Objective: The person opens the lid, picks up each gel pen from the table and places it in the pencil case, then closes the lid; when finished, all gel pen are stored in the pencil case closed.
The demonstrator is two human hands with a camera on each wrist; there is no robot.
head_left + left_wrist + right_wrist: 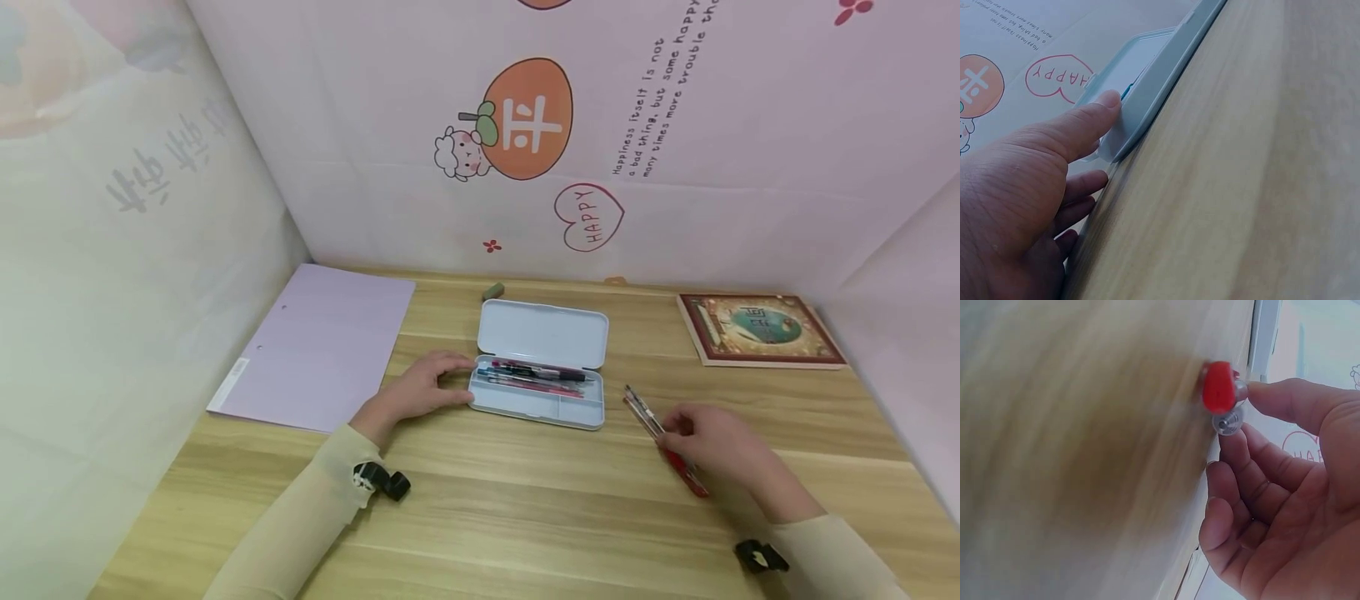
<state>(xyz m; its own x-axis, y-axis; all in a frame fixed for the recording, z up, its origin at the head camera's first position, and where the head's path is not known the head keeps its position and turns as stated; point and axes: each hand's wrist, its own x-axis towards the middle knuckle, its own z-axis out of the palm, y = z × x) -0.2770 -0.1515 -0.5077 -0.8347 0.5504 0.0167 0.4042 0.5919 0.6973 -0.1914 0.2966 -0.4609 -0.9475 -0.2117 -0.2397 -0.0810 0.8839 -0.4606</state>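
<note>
A light blue pencil case [504, 406] lies opened on the table, its lid [543, 330] laid back. Several pens [536, 377] and refills fill its long compartment. At the case's left end my left hand [420, 387] touches it, thumb and forefinger spread along that side; the thumb [1088, 125] reaches its rim in the left wrist view. To the right of the case, my right hand [708, 440] pinches a couple of slim pens [647, 415] between thumb and fingers. One has a red end [1219, 387], another a clear end [1229, 421]. How many it holds, I cannot tell.
A lilac folder [330, 342] lies at the left of the wooden table [480, 508]. A small grey-green eraser-like block [493, 291] sits behind the case. At the back right is a book [761, 331] with an ornate cover. Printed cloth walls [390, 125] enclose the table.
</note>
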